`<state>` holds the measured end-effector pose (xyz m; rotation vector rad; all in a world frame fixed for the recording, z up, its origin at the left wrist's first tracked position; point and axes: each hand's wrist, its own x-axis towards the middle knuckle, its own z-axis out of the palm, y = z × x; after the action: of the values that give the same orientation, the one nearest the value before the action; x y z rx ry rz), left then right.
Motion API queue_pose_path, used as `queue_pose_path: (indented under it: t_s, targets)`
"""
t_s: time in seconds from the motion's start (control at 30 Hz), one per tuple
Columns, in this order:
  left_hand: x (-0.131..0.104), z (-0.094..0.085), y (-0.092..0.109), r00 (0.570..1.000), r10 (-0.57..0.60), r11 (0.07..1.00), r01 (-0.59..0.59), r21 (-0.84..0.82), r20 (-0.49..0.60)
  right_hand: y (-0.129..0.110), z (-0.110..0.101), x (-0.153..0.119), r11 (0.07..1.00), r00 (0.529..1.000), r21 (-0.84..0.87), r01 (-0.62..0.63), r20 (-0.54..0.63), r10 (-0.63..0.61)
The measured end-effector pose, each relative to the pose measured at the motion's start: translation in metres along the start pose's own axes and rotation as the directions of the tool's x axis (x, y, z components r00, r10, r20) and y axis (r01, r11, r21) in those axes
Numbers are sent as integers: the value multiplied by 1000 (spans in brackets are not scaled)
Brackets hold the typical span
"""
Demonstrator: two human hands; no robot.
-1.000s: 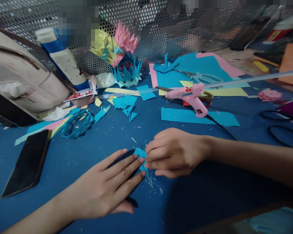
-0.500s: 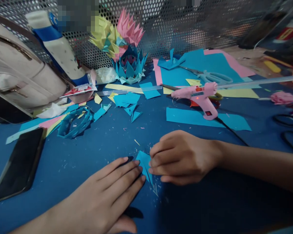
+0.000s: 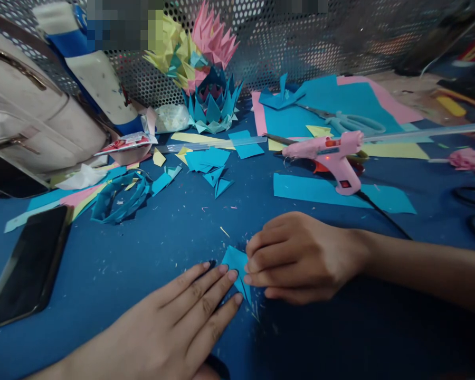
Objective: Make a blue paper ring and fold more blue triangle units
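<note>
A small folded blue paper [image 3: 236,259] lies on the dark blue table between my two hands. My left hand [image 3: 182,316] is laid flat, fingers stretched out, with its fingertips on the left edge of the paper. From the right, my right hand [image 3: 296,258] is curled, its fingertips pressed together at the paper's right edge. What lies under its fingers is hidden. Beyond my hands are small folded blue pieces [image 3: 208,161] and a blue strip [image 3: 301,187].
A pink glue gun [image 3: 340,158] with a cable rests on the strip. Scissors [image 3: 352,122], coloured sheets [image 3: 316,113] and paper flowers [image 3: 214,105] stand farther back. A phone [image 3: 27,258], a blue paper ring [image 3: 121,198] and a pale bag [image 3: 35,105] are at left.
The view has shifted slightly. My left hand's fingers have moved a little to the right over the paper, while my right hand keeps much the same pose at its edge.
</note>
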<state>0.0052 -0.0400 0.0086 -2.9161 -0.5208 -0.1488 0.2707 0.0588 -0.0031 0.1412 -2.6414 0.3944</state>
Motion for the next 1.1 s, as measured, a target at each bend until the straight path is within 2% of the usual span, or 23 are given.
queue_pose_path:
  t_s: [0.17,0.33,0.43,0.6,0.8,1.1]
  targets:
    - [-4,6,7,1000,-13,1000,12,14,28,-1,0,0,1000,1000,-24,3,11,-3]
    - [-5,13,15,998,-66,997,66,25,0,-1,-1,0,999,1000,-37,8,8,-8]
    - [-2,10,17,996,-92,995,93,38,-18,-1,-1,0,999,1000,-39,10,10,-9]
    - [2,2,17,994,-105,993,104,48,34,-1,-1,0,999,1000,-40,11,24,-10]
    - [-1,12,25,986,-168,985,168,38,-8,-1,0,0,998,1000,-56,21,7,-20]
    - [1,8,20,990,-138,990,139,16,-27,-2,0,-1,998,1000,-63,26,1,-26]
